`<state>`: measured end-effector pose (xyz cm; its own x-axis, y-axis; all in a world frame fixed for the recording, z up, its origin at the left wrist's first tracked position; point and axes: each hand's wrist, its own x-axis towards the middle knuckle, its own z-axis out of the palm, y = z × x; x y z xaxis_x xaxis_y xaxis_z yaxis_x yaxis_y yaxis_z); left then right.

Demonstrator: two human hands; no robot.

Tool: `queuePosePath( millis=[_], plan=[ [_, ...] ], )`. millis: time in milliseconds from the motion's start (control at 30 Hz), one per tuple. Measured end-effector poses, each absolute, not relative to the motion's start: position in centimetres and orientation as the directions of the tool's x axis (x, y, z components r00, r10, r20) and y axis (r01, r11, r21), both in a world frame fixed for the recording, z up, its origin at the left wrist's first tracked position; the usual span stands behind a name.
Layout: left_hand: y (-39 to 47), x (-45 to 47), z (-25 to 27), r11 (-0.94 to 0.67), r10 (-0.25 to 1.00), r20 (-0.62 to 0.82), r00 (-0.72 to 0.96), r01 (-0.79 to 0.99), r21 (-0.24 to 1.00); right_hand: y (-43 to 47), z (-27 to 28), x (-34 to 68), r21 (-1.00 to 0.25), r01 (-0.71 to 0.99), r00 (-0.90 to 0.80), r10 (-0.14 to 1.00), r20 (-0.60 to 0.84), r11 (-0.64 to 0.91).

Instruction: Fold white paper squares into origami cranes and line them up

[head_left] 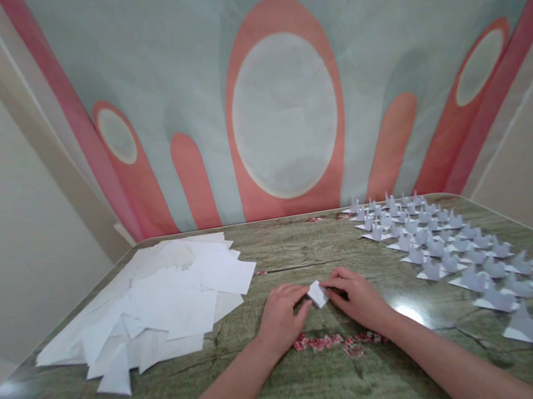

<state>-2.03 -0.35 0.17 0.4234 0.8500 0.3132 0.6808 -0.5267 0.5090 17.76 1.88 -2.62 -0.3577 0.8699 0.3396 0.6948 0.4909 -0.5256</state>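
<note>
Between my hands, at the middle of the table, is a small folded piece of white paper (318, 294), roughly diamond-shaped. My left hand (284, 311) pinches its left side between thumb and fingers. On its right side, my right hand (355, 293) grips it with bent fingers, which cover that edge. The paper is low over the tabletop; whether it rests on it I cannot tell.
A wide pile of loose white paper sheets (176, 301) covers the table's left part. To the right stand rows of several folded paper birds (474, 278). The wood-patterned table (327, 392) meets a painted backdrop (298, 204) at its far edge.
</note>
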Motion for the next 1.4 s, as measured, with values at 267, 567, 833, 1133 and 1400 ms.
queuePosePath(
  millis=[267, 567, 833, 1133, 1400],
  plan=[
    [-0.3, -2.0, -0.1, -0.487, 0.873, 0.294, 0.389, 0.742, 0.461, 1.5, -2.1, 17.7, -0.53, 0.679, -0.392, 0.861, 0.324, 0.509],
    [0.1, -1.5, 0.9, -0.545, 0.838, 0.247, 0.486, 0.721, 0.428, 1.4, -1.6, 17.5, -0.57, 0.672, -0.376, 0.881, 0.287, 0.473],
    [0.9, -1.9, 0.4, -0.55, 0.821, 0.26, 0.509, 0.58, 0.601, 1.1, -1.6, 16.4, -0.57, 0.678, -0.361, 0.885, 0.293, 0.465],
    [1.2, -2.0, -0.5, -0.511, 0.849, 0.266, 0.457, 0.58, 0.635, 3.6, -2.0, 16.4, -0.609, 0.691, -0.337, 0.919, 0.207, 0.39],
    [1.3, -2.0, -0.5, -0.47, 0.876, 0.25, 0.413, 0.609, 0.639, 3.1, -2.2, 16.5, -0.621, 0.658, -0.356, 0.903, 0.242, 0.426]
  ],
)
